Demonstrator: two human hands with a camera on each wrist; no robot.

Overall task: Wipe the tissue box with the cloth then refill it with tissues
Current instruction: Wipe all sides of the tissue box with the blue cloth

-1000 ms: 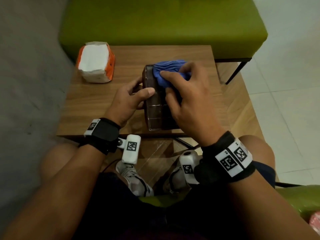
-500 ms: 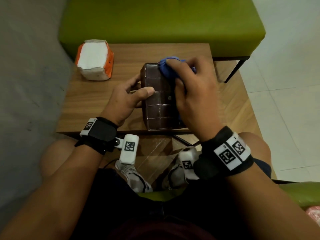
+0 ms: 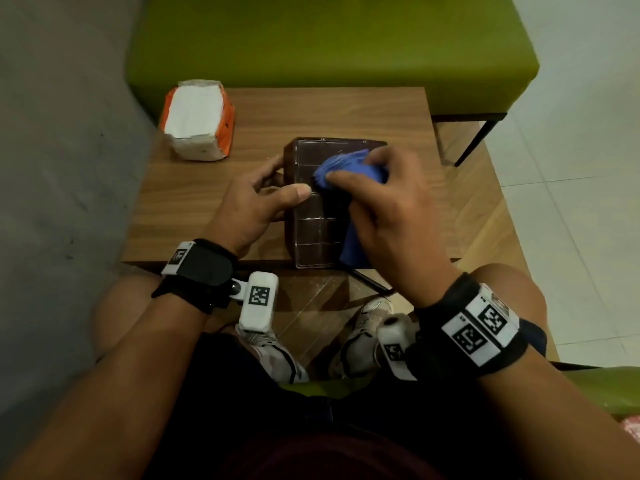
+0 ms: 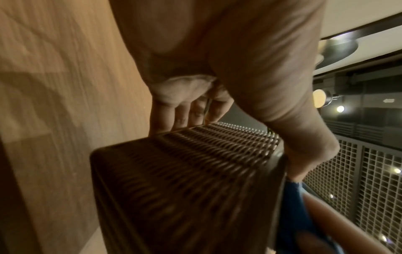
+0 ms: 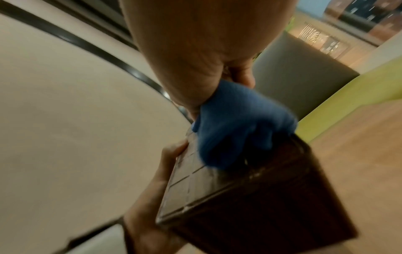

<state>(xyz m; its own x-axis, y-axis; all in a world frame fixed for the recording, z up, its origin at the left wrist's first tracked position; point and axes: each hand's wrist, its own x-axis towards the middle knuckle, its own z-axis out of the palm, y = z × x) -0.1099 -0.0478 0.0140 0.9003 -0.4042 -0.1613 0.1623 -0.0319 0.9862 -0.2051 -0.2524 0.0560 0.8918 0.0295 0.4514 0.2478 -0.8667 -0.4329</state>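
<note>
Two hands are on the job, and the first step — wiping — is the one in hand. The tissue box [image 3: 313, 216], dark brown with a gridded upper face, sits on the wooden table [image 3: 194, 199] toward its 5 o'clock corner, reaching the near edge. The left hand [image 3: 258, 199] steadies it from the 9 o'clock side, thumb lying over the top edge and fingers curled round the woven side wall, as the left wrist view shows. The right hand [image 3: 388, 216] is bunched around the blue cloth [image 3: 349, 168] and presses it onto the upper face toward the 12 o'clock end. Judging by this, only the top is being covered; the next move likely calls for the left hand to keep holding while the cloth goes over the remaining panels and the side walls. Refilling has not begun — the pack of tissues [image 3: 197, 119], white in an orange wrapper, stands at the table's 10 o'clock corner, well apart from the box. Hidden: the box's right side and much of the cloth, under the right hand. Which face holds the opening cannot be told, and both wrist views are blurred.
</note>
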